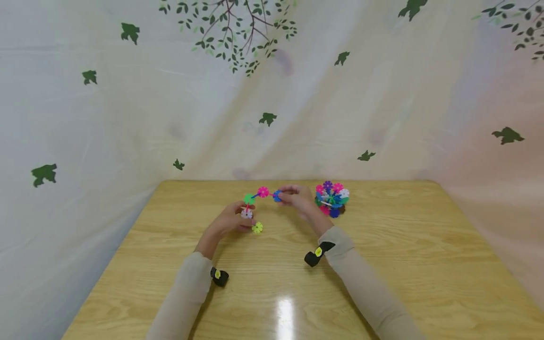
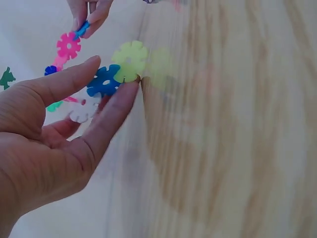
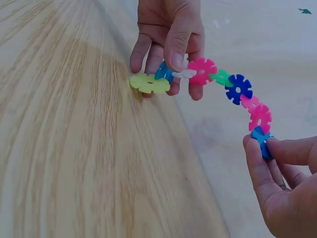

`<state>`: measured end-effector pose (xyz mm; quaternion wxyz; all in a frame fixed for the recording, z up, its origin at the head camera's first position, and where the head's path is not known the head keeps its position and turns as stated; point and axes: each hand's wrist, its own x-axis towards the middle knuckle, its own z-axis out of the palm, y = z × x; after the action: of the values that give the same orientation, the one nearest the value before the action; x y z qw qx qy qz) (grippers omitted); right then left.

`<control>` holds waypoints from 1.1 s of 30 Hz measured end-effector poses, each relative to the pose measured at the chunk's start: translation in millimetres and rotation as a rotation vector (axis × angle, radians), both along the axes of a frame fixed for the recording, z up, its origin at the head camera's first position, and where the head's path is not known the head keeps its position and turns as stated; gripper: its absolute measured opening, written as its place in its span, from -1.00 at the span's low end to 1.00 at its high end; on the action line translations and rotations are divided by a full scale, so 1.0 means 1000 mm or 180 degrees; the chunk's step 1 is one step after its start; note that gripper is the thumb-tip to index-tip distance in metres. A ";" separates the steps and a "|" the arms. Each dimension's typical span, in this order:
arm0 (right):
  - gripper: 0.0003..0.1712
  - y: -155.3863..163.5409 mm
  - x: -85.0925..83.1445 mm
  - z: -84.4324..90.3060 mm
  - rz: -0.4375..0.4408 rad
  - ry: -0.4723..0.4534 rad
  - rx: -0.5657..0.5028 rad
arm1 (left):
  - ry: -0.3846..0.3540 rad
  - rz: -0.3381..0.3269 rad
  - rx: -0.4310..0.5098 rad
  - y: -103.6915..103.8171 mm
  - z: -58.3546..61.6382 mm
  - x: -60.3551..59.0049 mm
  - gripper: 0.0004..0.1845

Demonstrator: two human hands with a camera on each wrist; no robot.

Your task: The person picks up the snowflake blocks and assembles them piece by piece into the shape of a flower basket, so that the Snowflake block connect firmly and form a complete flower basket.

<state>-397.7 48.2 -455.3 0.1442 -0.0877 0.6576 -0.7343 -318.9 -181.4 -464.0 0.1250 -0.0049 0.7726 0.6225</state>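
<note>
A curved chain of notched plastic snowflake discs spans my two hands; a pink disc [image 1: 263,191] shows near its middle. My left hand [image 1: 231,218] holds the chain's left part, thumb on the white disc [image 3: 184,73] and fingers behind it. Beyond those fingers, the yellow disc [image 2: 130,61] forms the end, slotted into a blue disc [image 2: 104,82]. At the other end my right hand [image 1: 298,197] pinches a bright blue disc [image 3: 262,142] between thumb and fingers. Between the hands run pink, green and dark blue discs [image 3: 238,89].
A multicoloured cluster of snowflake discs [image 1: 335,202] sits on the wooden table [image 1: 408,264], right of my right hand. Behind the table's far edge hangs a pale cloth [image 1: 297,141] printed with leaves. Each wrist wears a black camera strap [image 1: 314,256].
</note>
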 end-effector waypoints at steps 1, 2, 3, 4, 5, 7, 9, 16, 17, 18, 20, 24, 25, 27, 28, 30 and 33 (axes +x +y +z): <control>-0.65 0.003 0.001 0.001 -0.0001 0.0016 0.0055 | 0.0025 -0.0027 0.0058 0.001 -0.001 -0.001 -0.43; -0.63 0.006 0.002 0.001 0.0002 0.0038 0.0109 | 0.0038 -0.0041 0.0128 0.001 -0.001 -0.001 -0.43; -0.63 0.009 0.002 0.002 0.0005 0.0056 0.0156 | 0.0061 -0.0063 0.0198 0.002 -0.002 -0.002 -0.42; -0.62 0.013 0.003 0.003 0.0006 0.0066 0.0182 | 0.0085 -0.0076 0.0261 0.003 -0.003 -0.003 -0.41; -0.63 0.016 0.004 0.004 0.0015 0.0080 0.0206 | 0.0115 -0.0099 0.0311 0.004 -0.003 -0.003 -0.40; -0.64 0.022 0.004 0.005 0.0023 0.0099 0.0201 | 0.0205 -0.0158 0.0368 0.007 -0.003 -0.004 -0.39; -0.67 0.028 0.003 0.006 0.0020 0.0101 0.0166 | 0.0299 -0.0232 0.0391 0.009 -0.001 -0.004 -0.37; -0.72 0.050 0.001 0.011 0.0055 0.0170 0.0043 | 0.0543 -0.0192 0.0252 0.023 0.008 -0.006 -0.36; -0.74 0.052 0.001 0.012 0.0070 0.0198 0.0031 | 0.0560 -0.0113 0.0181 0.026 0.010 -0.007 -0.40; -0.75 0.055 0.001 0.014 0.0077 0.0219 0.0028 | 0.0574 -0.0030 0.0118 0.028 0.011 -0.008 -0.46; -0.76 0.060 0.001 0.017 0.0115 0.0271 -0.0002 | 0.0584 0.0140 -0.0030 0.033 0.014 -0.010 -0.58; -0.81 0.071 0.001 0.025 0.0190 0.0375 0.0004 | 0.0540 0.0440 -0.0179 0.041 0.020 -0.015 -0.68; -0.82 0.073 0.000 0.027 0.0196 0.0393 0.0008 | 0.0527 0.0490 -0.0172 0.043 0.022 -0.017 -0.67; -0.84 0.079 -0.002 0.031 0.0181 0.0418 0.0077 | 0.0472 0.0595 -0.0075 0.048 0.025 -0.020 -0.65; -0.83 0.082 -0.003 0.033 0.0168 0.0436 0.0114 | 0.0462 0.0621 -0.0027 0.051 0.026 -0.022 -0.65; -0.82 0.088 -0.005 0.037 0.0127 0.0457 0.0190 | 0.0429 0.0668 0.0079 0.057 0.030 -0.025 -0.63; -0.79 0.099 -0.008 0.045 0.0055 0.0536 0.0355 | 0.0446 0.0675 0.0226 0.066 0.036 -0.029 -0.62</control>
<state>-405.9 147.4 -410.5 0.0995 -0.1465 0.7064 -0.6853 -348.4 -115.3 -428.3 0.0044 -0.0386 0.7521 0.6579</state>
